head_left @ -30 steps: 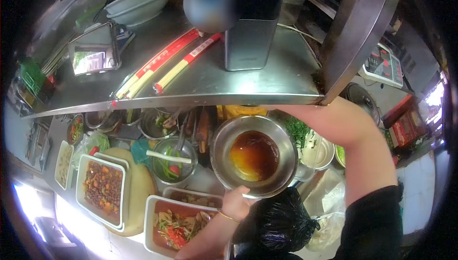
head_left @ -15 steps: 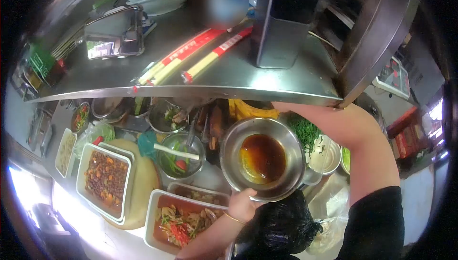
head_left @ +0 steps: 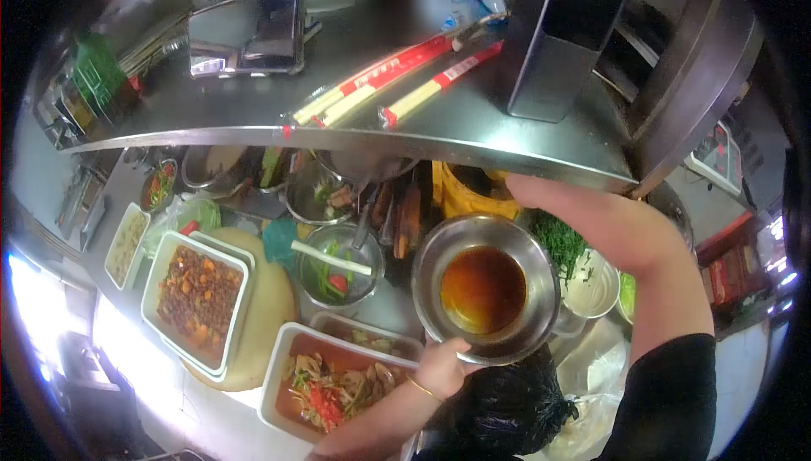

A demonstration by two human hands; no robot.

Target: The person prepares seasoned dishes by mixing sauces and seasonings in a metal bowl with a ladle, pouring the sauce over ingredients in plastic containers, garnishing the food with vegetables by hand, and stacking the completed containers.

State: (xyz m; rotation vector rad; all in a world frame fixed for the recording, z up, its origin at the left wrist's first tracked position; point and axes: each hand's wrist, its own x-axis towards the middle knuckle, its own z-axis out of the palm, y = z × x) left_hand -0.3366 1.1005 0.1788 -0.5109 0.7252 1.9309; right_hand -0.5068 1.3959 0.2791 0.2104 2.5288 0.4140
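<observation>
A round metal bowl (head_left: pixel 542 300) with dark brown liquid in it is held by my left hand (head_left: pixel 443 366), thumb over the near rim. My right arm reaches forward beneath the edge of the metal shelf. At a yellow container (head_left: pixel 473 201) behind the bowl, my right hand (head_left: pixel 522 190) shows only in part, and its fingers are hidden. Chopped greens (head_left: pixel 557 241) lie right of the bowl, beside a white bowl (head_left: pixel 593 288). A black plastic bag (head_left: pixel 507 398) sits below the metal bowl.
Overhead, a metal shelf (head_left: pixel 473 144) carries packaged chopsticks (head_left: pixel 380 81), a phone (head_left: pixel 562 47) and a tablet (head_left: pixel 247 32). On the left are a tray of beans (head_left: pixel 198 296) on a round board (head_left: pixel 274 317), a tray of mixed food (head_left: pixel 338 385) and a glass bowl (head_left: pixel 340 271).
The whole view has shifted, so the shelf and trays appear farther right. My left hand still holds the bowl, and the liquid in it has swirled. More of the yellow container shows.
</observation>
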